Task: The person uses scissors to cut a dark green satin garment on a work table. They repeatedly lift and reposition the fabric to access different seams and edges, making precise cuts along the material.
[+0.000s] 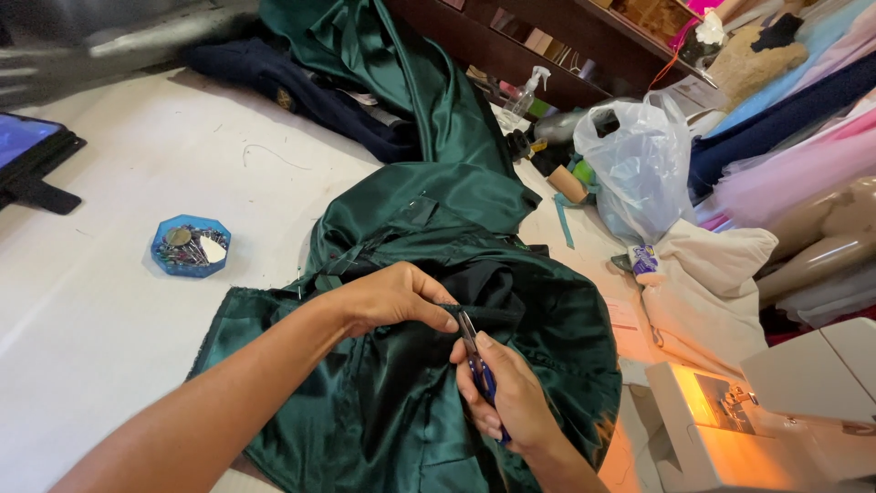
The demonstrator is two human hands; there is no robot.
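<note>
A dark green satin garment point(401, 402) lies spread on the white table point(109, 301), with a long fold running up toward the back. My left hand point(388, 299) pinches a dark seam of the fabric near its middle. My right hand point(506, 402) holds small blue-handled snips point(474, 356), their metal tip pointing at the seam just beside my left fingertips.
A blue octagonal tray point(190, 245) of pins and small bits sits left of the garment. A dark tablet point(32, 151) lies at the far left edge. A white plastic bag point(639, 164), a spray bottle point(525, 91) and a white sewing machine point(757, 411) stand to the right.
</note>
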